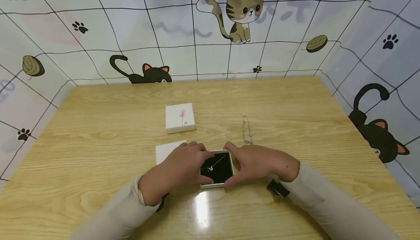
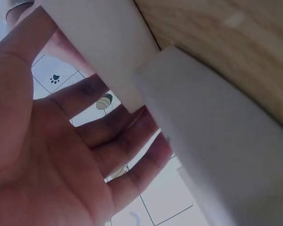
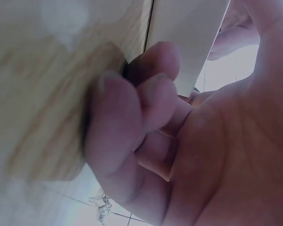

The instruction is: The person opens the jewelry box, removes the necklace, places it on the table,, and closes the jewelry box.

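A small white jewelry box [image 1: 211, 186] lies open on the table between the two hands. On its black insert [image 1: 221, 170] rests a thin silver necklace [image 1: 211, 167] with a small pendant. My left hand [image 1: 182, 163] grips the box's left side, thumb at the near edge and fingers at the far edge. From the right, my right hand [image 1: 254, 161] holds it the same way, with the other fingers curled close to the tabletop in the right wrist view. Partly hidden behind the left hand is a white lid [image 1: 165, 151].
Beyond the hands stands a closed white box [image 1: 174, 117] with a pink flower print. A silver chain bracelet [image 1: 247, 130] lies behind the right hand. Cat-print cloth walls [image 1: 177, 28] border the wooden table [image 1: 108, 130] at the back and sides.
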`<state>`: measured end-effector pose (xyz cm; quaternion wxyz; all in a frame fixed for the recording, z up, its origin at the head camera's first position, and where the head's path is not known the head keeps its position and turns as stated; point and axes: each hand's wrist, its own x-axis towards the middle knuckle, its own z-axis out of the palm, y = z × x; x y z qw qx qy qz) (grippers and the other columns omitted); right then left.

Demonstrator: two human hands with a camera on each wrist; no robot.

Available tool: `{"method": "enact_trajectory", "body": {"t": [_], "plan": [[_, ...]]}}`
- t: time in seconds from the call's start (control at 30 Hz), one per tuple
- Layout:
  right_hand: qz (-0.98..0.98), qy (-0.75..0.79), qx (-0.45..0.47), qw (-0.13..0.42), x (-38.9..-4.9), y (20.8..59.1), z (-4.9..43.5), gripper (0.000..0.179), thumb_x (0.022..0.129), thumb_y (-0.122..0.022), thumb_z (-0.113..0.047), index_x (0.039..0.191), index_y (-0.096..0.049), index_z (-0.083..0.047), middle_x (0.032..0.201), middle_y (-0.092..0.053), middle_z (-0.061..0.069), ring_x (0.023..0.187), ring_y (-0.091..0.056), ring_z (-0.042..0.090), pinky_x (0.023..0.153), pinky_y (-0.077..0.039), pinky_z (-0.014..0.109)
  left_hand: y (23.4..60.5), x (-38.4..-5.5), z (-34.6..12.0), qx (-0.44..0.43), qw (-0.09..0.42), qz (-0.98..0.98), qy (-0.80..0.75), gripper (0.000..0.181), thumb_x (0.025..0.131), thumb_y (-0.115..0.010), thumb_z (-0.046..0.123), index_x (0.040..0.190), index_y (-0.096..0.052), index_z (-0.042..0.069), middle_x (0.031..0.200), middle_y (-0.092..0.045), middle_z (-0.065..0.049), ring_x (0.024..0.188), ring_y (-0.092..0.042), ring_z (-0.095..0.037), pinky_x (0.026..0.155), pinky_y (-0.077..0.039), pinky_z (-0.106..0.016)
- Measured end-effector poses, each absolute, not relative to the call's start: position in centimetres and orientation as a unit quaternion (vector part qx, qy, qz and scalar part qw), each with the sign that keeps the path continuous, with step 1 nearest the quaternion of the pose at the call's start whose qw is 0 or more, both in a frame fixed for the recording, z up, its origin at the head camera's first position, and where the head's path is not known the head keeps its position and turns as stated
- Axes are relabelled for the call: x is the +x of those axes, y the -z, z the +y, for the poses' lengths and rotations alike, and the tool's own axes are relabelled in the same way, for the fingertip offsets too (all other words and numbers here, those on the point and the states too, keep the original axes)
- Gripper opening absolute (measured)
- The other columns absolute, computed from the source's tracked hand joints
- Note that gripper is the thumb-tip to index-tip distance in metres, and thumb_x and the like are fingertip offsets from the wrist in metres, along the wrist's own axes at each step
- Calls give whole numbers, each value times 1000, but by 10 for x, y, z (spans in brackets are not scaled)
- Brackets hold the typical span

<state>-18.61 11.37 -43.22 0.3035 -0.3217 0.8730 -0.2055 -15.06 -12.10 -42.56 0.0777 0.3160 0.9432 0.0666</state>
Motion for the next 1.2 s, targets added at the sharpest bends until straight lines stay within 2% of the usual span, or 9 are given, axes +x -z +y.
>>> {"method": "enact_trajectory", "body": {"t": [0.2,0.63,1.2], "plan": [[872,209,-325,299,-187,432,114,76,74,-78,-65,125,-41,-23,74,-63,-8,63,-52,9,60,-43,28,427,-149,-119,312,61,946,-67,65,73,-84,55,122,-70,14,109,-69,-3,96,-61,-19,85,-51,-40],[871,204,-333,297,-189,433,114,78,74,-77,-65,126,-41,-20,74,-62,-8,61,-51,8,59,-43,28,430,-146,-118,321,51,944,-62,65,76,-82,55,124,-68,14,112,-67,-4,103,-58,-22,96,-47,-41],[874,206,-325,298,-188,434,114,80,73,-77,-68,129,-40,-22,77,-64,-9,65,-54,10,62,-44,30,430,-150,-119,315,77,941,-100,61,76,-84,50,121,-67,12,109,-61,-4,99,-56,-20,89,-50,-41]]}}
